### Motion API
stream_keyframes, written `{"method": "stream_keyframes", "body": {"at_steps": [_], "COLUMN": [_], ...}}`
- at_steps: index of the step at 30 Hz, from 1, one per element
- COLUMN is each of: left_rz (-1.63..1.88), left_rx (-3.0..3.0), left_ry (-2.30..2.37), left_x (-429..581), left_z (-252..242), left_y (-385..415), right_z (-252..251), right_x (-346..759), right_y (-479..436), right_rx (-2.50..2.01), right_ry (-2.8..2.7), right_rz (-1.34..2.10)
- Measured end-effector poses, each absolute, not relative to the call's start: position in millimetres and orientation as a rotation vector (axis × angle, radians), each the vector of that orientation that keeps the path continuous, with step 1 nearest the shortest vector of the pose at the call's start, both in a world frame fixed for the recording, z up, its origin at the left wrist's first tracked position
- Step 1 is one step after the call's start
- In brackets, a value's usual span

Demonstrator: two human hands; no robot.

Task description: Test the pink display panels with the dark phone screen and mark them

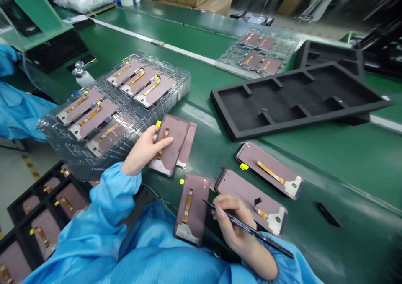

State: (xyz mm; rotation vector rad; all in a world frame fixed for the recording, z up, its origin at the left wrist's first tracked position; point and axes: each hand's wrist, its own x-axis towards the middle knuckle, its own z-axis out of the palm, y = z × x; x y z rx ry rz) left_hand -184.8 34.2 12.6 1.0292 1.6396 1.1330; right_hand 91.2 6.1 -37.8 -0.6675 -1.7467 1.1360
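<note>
Grasping a phone screen [176,135] by its left edge, thumb across the back, the left hand [146,149] in the head view holds it partly over a second screen [189,143]; whether the two touch cannot be told. The right hand [236,225] is closed around a black pen [265,239], its tip at the right edge of a third screen [198,217] lying nearest the body; contact is unclear. Two further screens [240,185] lie to the right on the green table [354,166], below a black tray [266,112]. Stacked clear trays [176,94], bearing six screens, stand beyond the left hand.
</note>
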Motion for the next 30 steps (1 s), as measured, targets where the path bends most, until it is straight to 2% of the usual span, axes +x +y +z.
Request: {"method": "stream_keyframes", "body": {"at_steps": [2,5,10,13,17,20,26,30], "left_rz": [1.158,1.005,0.930,0.883,0.542,0.389,0.789,0.802], "left_rx": [0.891,0.718,0.697,0.862,1.328,1.655,1.988,1.996], "left_ry": [1.487,1.351,1.287,1.524,1.943,2.079,1.915,1.941], "left_x": [-177.5,-159.9,-120.5,-102.0,-94.3,-96.0,-97.9,-96.2], "left_z": [22.5,25.1,-8.4,-26.9,-28.0,-25.6,-40.6,-49.1], "left_y": [8.6,-26.7,-53.7,-55.7,-56.7,-58.5,-56.3,-52.4], "right_z": [-36.6,-32.9,-29.1,-31.4,-37.1,-41.4,-44.7,-45.5], "right_x": [99.7,107.7,104.3,99.6,93.9,87.3,75.1,70.0], "right_y": [7.1,10.9,14.6,13.8,13.8,14.3,15.2,18.4], "right_rx": [-0.665,-0.662,-0.682,-0.778,-0.922,-0.979,-1.037,-1.003], "right_ry": [-1.644,-1.467,-1.406,-1.469,-1.671,-1.837,-1.949,-2.012], "right_rz": [1.227,1.343,1.403,1.392,1.310,1.238,1.111,1.031]}}
